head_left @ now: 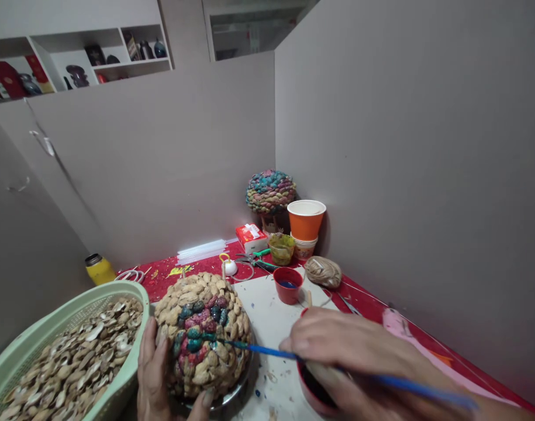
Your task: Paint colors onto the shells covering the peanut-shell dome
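A rounded dome covered in peanut shells (232, 363) sits in a shiny metal dish (232, 399) in front of me. Several of its shells are painted pink, teal and dark blue; the others are bare tan. My left hand (155, 374) is wrapped round the dome's left and near side, steadying it. Between the fingers of my right hand (337, 345) is a blue paintbrush (271, 351), its teal-wetted bristles touching the painted shells. Below that hand stands a red cup (309, 386), partly covered. Another red cup (288, 286) with dark blue liquid stands farther back.
On the left, a green basket (144, 298) holds loose shell halves. Along the back are a yellow bottle (99, 270), clear sticks (201, 251), pliers (249, 257), an orange paper cup (306, 222), twine (323, 272) and a painted shell dome (271, 192). Walls enclose the table's back and right.
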{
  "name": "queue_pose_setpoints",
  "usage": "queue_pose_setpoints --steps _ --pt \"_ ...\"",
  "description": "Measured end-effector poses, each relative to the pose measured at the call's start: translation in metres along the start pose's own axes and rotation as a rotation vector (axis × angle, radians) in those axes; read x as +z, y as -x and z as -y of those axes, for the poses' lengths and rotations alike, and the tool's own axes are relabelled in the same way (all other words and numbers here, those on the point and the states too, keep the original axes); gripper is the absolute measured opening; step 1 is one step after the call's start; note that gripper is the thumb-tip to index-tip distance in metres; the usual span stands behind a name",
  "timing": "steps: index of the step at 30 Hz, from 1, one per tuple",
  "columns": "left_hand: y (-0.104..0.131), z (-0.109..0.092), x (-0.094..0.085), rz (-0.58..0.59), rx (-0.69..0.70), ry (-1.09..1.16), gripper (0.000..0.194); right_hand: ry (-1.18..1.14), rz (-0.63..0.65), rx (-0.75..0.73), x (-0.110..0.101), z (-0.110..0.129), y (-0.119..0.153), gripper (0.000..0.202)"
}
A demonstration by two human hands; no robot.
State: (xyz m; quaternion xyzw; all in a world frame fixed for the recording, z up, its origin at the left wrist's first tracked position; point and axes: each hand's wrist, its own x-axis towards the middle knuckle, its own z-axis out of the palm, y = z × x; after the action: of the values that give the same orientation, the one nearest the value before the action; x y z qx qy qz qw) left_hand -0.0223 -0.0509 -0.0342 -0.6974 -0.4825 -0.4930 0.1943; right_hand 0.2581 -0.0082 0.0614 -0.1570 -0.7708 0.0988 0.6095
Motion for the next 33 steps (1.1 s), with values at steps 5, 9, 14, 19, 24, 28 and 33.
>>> queue_pose_setpoints --steps 5,9,14,19,24,28,33 --pt "-0.003 -0.004 0.001 -0.019 -0.003 -0.005 0.086 -0.121 0.013 0.26 0.01 -0.021 -0.023 0.014" --pt "-0.003 -0.003 0.001 -0.019 -0.024 -0.006 0.085 -0.27 -0.001 0.434 0.012 -0.034 -0.03 0.008" --pt "-0.001 -0.003 0.001 -0.012 -0.034 -0.008 0.084 -0.413 -0.002 0.547 0.009 -0.033 -0.032 0.007" --pt "-0.002 -0.005 0.002 -0.027 -0.044 -0.01 0.083 -0.392 0.063 0.531 0.012 -0.036 -0.03 0.008" --pt "-0.002 -0.003 0.003 -0.033 -0.025 -0.027 0.082 -0.493 0.017 0.585 0.012 -0.041 -0.033 0.011" --pt "-0.001 -0.002 0.001 -0.014 -0.022 -0.044 0.085 -0.526 0.103 0.607 0.012 -0.046 -0.031 0.017" --pt "-0.002 -0.003 0.001 -0.013 -0.028 -0.032 0.087 -0.473 0.055 0.621 0.011 -0.053 -0.033 0.022"
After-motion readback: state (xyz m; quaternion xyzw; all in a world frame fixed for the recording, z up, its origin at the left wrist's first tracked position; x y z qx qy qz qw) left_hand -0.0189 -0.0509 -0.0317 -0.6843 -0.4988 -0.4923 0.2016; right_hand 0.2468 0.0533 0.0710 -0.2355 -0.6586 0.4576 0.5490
